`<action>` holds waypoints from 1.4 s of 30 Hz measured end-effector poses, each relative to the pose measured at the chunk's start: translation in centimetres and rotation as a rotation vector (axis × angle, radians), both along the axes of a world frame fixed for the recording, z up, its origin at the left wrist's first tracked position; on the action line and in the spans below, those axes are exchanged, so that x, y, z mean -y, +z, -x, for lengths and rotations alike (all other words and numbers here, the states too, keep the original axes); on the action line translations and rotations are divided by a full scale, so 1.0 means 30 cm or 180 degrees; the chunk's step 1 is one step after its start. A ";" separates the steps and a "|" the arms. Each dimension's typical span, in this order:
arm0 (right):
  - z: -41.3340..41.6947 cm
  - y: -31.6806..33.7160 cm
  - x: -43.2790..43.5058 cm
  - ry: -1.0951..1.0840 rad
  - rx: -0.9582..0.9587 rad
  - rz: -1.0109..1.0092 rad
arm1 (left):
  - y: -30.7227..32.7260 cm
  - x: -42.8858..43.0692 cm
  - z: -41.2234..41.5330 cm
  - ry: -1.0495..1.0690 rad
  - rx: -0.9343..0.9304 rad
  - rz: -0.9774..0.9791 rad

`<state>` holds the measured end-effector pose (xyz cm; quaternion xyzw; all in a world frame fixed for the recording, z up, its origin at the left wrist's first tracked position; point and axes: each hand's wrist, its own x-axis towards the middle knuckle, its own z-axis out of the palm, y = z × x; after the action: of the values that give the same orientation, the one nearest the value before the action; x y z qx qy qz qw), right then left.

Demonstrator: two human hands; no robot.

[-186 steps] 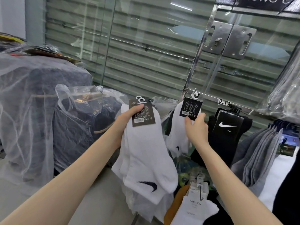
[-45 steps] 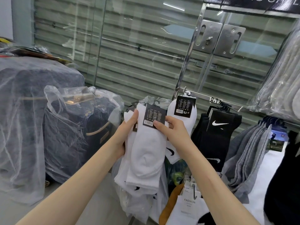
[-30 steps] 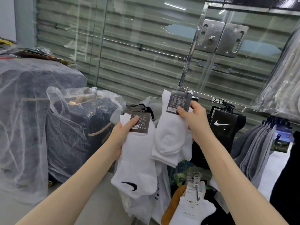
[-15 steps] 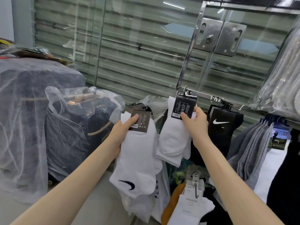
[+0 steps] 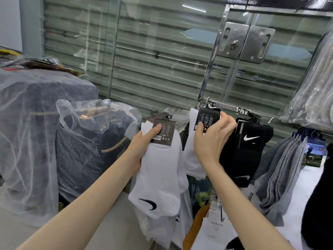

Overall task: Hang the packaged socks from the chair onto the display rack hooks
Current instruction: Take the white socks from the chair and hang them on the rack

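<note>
My left hand [image 5: 142, 147] grips a bundle of white packaged socks [image 5: 162, 179] by its dark card label, thumb on the card, left of the rack. My right hand [image 5: 212, 141] is closed loosely on the label of another white sock pack [image 5: 207, 118]. That pack's hanger sits at a hook [image 5: 208, 101] on the metal display rack rail [image 5: 228, 106]. The white fabric of this pack hangs down behind my right wrist. The chair is not visible.
Black socks [image 5: 246, 152] hang right of my right hand, grey socks [image 5: 282, 170] further right. More sock packs with a "FASHION" card [image 5: 216, 226] hang below. Plastic-wrapped suitcases [image 5: 86, 147] stand at left. A glass door with metal plates [image 5: 232, 40] is behind the rack.
My right hand took one white pack from the bundle, lifted it right to the rail hook, and its grip has loosened there. My left hand holds the remaining bundle almost still.
</note>
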<state>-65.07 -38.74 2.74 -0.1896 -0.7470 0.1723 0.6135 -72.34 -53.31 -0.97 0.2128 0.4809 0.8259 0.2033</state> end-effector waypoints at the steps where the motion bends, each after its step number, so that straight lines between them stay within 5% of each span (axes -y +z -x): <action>1: -0.008 -0.017 0.036 0.0195 -0.0057 -0.0219 | -0.002 -0.003 -0.001 0.0042 0.0008 -0.0010; 6: -0.011 -0.066 0.138 0.2321 0.1524 0.1494 | -0.018 -0.015 -0.012 0.0098 0.0054 -0.0113; 11: -0.006 -0.050 0.109 0.2346 0.1225 0.1360 | -0.034 0.009 0.002 -0.0141 0.0195 0.0045; 17: -0.007 -0.003 0.033 0.2379 0.0820 0.1937 | -0.055 0.005 0.016 0.0139 0.0259 0.0097; 24: -0.041 0.072 -0.061 0.2201 0.0401 0.1668 | -0.070 0.004 0.020 0.0104 0.0277 0.0057; 42: -0.041 0.029 -0.097 0.2394 0.0440 0.2128 | -0.051 -0.009 -0.015 -0.0086 0.0314 0.0016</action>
<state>-63.83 -35.84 3.62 -0.1045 -0.7064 0.5981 0.3638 -71.90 -53.04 -2.49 0.1778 0.4695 0.8313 0.2385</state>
